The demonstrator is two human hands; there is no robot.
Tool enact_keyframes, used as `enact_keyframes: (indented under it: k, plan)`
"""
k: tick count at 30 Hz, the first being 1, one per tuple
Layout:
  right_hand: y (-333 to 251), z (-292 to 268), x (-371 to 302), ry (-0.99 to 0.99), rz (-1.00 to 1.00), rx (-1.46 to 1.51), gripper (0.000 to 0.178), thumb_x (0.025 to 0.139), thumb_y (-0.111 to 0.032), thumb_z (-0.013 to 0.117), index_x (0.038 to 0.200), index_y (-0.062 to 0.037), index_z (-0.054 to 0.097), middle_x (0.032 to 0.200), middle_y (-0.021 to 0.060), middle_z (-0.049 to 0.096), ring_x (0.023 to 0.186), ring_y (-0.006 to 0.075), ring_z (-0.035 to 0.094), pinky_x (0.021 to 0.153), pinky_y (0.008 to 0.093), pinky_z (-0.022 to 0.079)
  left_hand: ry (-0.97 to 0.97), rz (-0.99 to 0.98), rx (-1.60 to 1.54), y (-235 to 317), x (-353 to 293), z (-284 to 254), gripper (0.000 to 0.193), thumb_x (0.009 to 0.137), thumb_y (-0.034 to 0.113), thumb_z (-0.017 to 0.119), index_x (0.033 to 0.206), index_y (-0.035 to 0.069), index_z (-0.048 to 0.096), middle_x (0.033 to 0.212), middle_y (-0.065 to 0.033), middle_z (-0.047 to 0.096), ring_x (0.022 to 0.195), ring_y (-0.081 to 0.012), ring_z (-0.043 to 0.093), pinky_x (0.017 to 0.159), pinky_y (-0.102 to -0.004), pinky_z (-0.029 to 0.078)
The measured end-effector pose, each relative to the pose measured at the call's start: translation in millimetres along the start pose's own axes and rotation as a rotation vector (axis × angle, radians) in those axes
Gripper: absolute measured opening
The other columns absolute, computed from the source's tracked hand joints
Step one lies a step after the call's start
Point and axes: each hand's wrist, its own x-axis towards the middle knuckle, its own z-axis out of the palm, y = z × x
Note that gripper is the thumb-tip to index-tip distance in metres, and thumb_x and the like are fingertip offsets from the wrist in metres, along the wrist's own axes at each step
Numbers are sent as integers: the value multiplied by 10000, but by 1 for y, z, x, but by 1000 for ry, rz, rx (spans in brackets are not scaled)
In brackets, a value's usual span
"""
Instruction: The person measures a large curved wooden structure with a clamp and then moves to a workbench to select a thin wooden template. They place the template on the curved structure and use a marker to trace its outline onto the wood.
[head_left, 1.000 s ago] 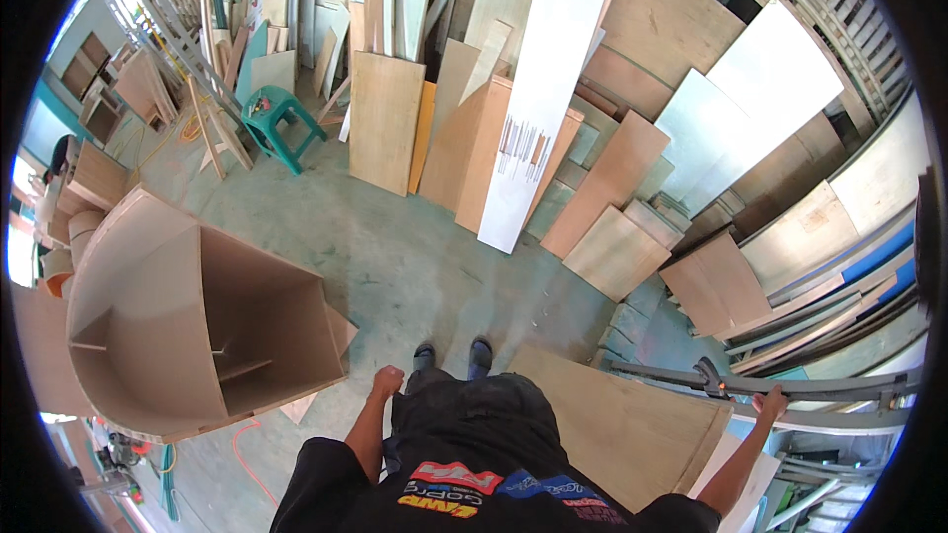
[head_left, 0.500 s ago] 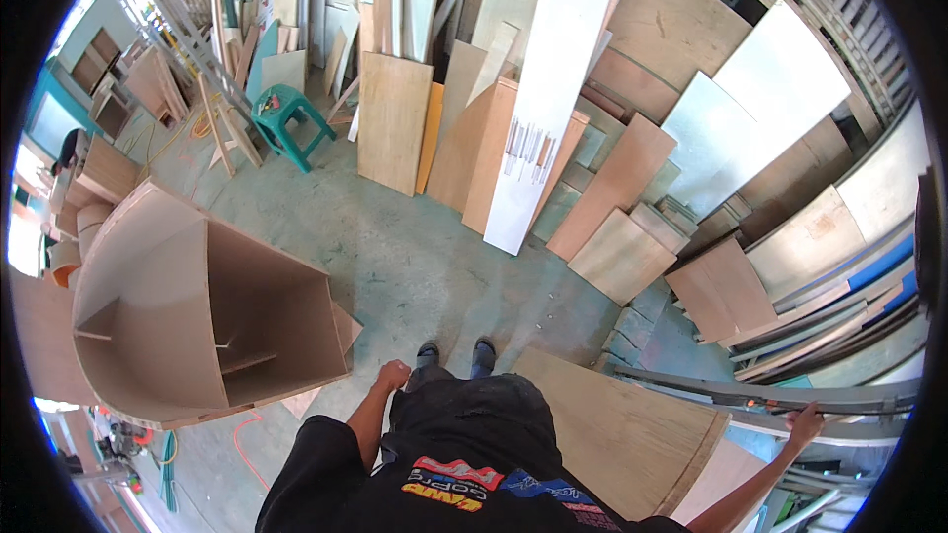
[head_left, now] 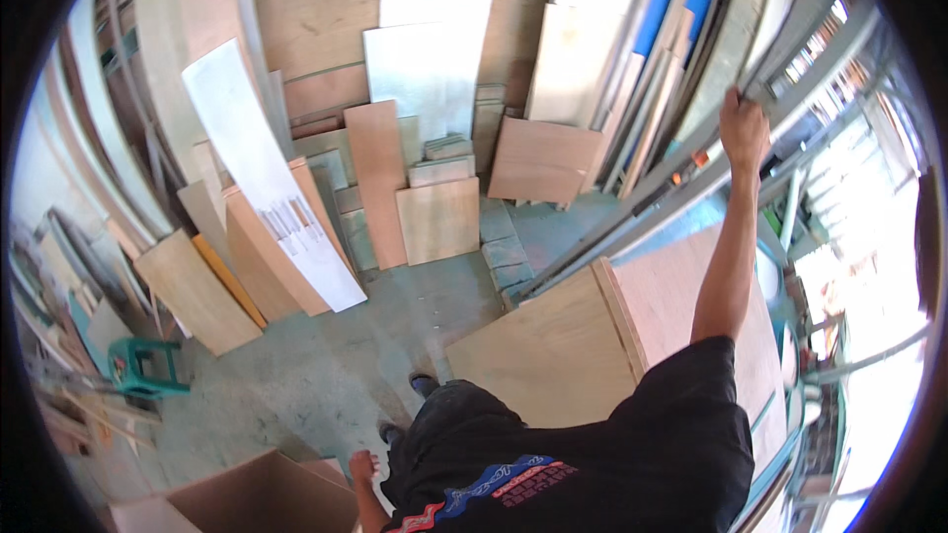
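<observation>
Head view, looking down. The right grip [head_left: 746, 128] reaches out at full arm's length, fingers curled on a long grey rail [head_left: 802, 28]; blur hides whether they wrap right round. The rail slants past the grip, up and to the right beyond it, down and to the left below. It looks stiff, perhaps metal, smooth and probably awkward for its length; a hold near mid-length would likely balance best. Small orange parts [head_left: 699, 158] sit just below and left of the grip.

Further below lie a plywood sheet [head_left: 553, 345] and a pinkish board [head_left: 676, 296], crowding the rail's lower end. Left of the grip, a brown panel [head_left: 543, 160] leans among upright boards. The left grip [head_left: 365, 469] hangs loosely curled, apparently holding nothing, its exact closure unclear, beside an open brown box [head_left: 267, 494].
</observation>
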Motion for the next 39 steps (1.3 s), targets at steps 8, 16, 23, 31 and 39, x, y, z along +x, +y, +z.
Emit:
enact_keyframes:
  k: [8,16,23,31,39]
  plan:
    - [-13,-88,-6,157,-122,360,585,962,-492,443,706,-31,697,652,197,640,729,351,679,769,412,511,-125,722,1484,-39,7,-2,291,866,331,614,1052,119,688,933,-141,709,895,-341,672,775,-490,525]
    - [-97,-8,-82,-205,-437,689,366,1003,-322,494,1214,-67,649,1031,121,687,916,225,655,794,345,500,176,765,1327,-9,23,-36,241,864,259,543,858,88,712,908,-173,701,872,-388,670,747,-536,524]
    - [-295,-13,-318,-992,-295,1148,458,1006,-445,450,750,-78,552,680,7,496,545,110,437,512,255,362,547,761,-201,149,-216,5,361,945,357,579,1063,22,646,1033,-192,660,1031,-375,615,887,-429,480]
    - [-394,-69,-579,-1828,-560,1384,503,968,-522,497,772,-68,591,564,19,484,470,117,458,439,251,389,1193,612,-326,45,-307,-11,539,967,420,583,1331,32,497,1305,-165,556,1177,-323,554,970,-449,448]
    - [-348,-153,-758,-2690,-933,1089,537,1009,-522,467,874,-30,636,599,52,560,523,126,527,531,293,493,1035,565,-1579,-49,-388,44,390,1012,376,536,1249,66,528,1101,-52,600,920,-153,603,755,-310,520]
